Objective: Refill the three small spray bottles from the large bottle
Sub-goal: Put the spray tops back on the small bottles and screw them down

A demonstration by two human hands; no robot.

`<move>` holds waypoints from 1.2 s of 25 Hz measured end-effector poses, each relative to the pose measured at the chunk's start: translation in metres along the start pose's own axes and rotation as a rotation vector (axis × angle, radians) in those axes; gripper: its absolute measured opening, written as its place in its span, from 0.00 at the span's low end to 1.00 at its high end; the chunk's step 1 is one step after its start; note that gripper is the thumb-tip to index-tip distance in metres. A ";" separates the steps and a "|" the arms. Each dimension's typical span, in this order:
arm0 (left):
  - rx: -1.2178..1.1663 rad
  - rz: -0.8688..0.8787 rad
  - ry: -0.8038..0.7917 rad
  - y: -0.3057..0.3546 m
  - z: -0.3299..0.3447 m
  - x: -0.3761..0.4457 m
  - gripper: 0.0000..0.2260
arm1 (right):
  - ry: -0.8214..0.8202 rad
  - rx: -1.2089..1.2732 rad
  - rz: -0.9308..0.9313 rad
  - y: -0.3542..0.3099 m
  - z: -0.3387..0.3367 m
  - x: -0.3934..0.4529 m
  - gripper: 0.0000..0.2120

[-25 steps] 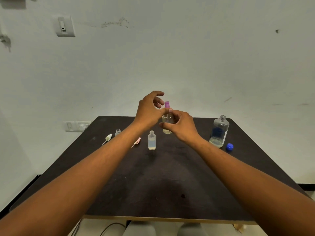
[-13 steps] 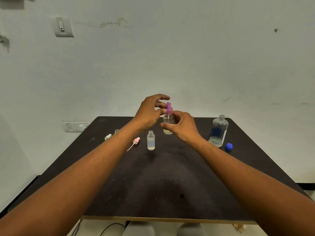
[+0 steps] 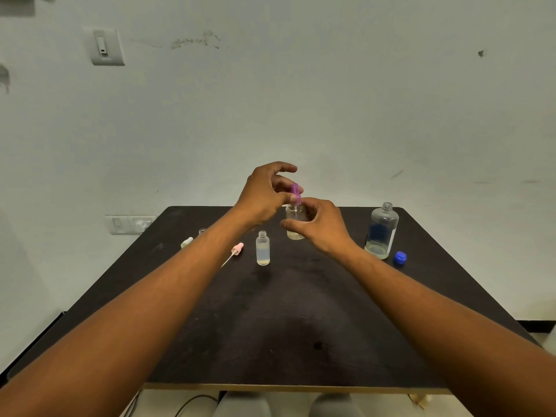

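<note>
Progress looks about one-third: right hand [image 3: 319, 225] wraps a small bottle [image 3: 296, 219] standing on the bench [image 3: 301, 326], left hand [image 3: 264, 195] pinches its purple spray top [image 3: 295, 194], likely screwing it on. Second small bottle [image 3: 263, 248] stands open, pink sprayer [image 3: 236, 251] lying beside it; third bottle [image 3: 202, 232] mostly hidden behind the left arm. Large bottle [image 3: 382, 231] stands uncapped at right, nearly empty, blue cap [image 3: 400, 257] beside it.
</note>
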State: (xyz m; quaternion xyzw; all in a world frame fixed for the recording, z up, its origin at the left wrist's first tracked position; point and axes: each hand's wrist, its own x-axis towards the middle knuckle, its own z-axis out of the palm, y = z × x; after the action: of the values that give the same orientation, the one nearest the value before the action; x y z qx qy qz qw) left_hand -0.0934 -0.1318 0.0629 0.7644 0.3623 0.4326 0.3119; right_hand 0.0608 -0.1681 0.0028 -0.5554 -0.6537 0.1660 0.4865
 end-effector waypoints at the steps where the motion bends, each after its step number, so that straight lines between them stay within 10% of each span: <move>1: -0.011 -0.002 -0.032 0.000 0.000 0.000 0.27 | 0.004 0.005 0.004 0.001 0.000 0.000 0.17; 30: 0.033 -0.012 0.027 -0.007 0.019 0.004 0.26 | 0.056 0.023 0.019 0.020 -0.008 0.000 0.19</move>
State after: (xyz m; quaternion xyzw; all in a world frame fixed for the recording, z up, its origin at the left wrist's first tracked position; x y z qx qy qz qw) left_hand -0.0767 -0.1277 0.0509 0.7613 0.3782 0.4351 0.2969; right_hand 0.0787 -0.1639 -0.0080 -0.5607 -0.6324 0.1623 0.5093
